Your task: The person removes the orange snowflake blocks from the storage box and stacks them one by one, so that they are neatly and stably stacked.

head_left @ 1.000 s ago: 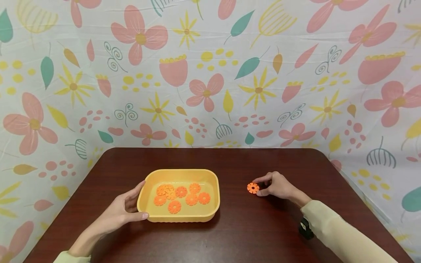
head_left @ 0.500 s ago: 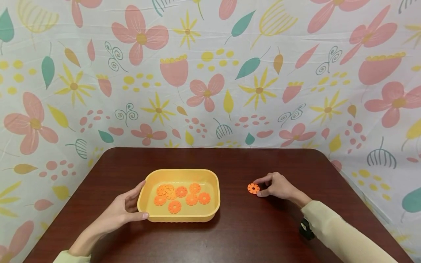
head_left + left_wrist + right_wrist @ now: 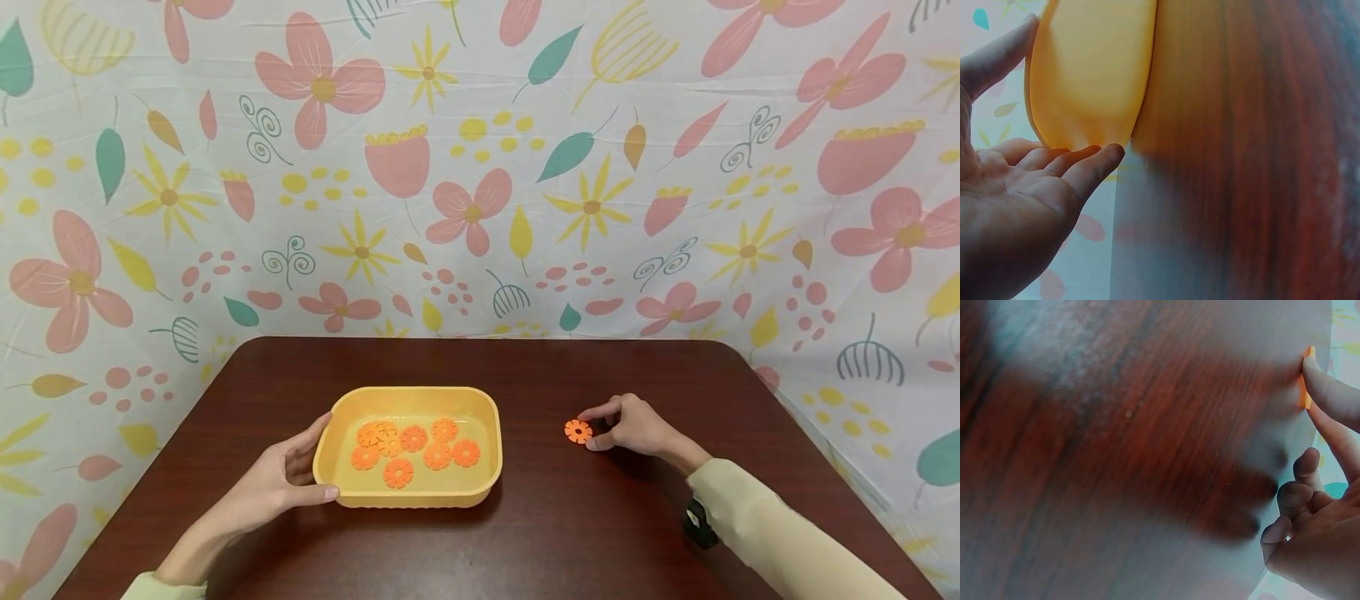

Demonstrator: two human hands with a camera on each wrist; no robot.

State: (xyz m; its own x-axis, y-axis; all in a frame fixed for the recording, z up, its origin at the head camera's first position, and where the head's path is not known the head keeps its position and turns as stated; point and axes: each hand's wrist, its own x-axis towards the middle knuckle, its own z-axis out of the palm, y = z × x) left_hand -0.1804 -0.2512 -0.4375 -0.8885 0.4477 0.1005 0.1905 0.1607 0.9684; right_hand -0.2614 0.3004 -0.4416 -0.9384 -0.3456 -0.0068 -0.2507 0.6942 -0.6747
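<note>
A yellow plastic tub (image 3: 408, 498) stands on the table, left of the middle. My left hand (image 3: 272, 477) grips its left end, thumb at the near corner and fingers along the end wall. The left wrist view shows the fingertips against the tub wall (image 3: 1091, 75). Several orange flower-shaped notched discs (image 3: 398, 472) lie inside, some overlapping. To the right of the tub, my right hand (image 3: 637, 427) pinches one more orange notched disc (image 3: 569, 433) between thumb and index finger. That disc (image 3: 1304, 394) appears edge-on in the right wrist view, the other fingers curled below.
The dark reddish-brown wooden table (image 3: 480, 558) has rounded far corners. Behind and beside it hangs a white cloth (image 3: 480, 100) printed with flowers and leaves. A black device (image 3: 699, 522) is strapped at the right sleeve.
</note>
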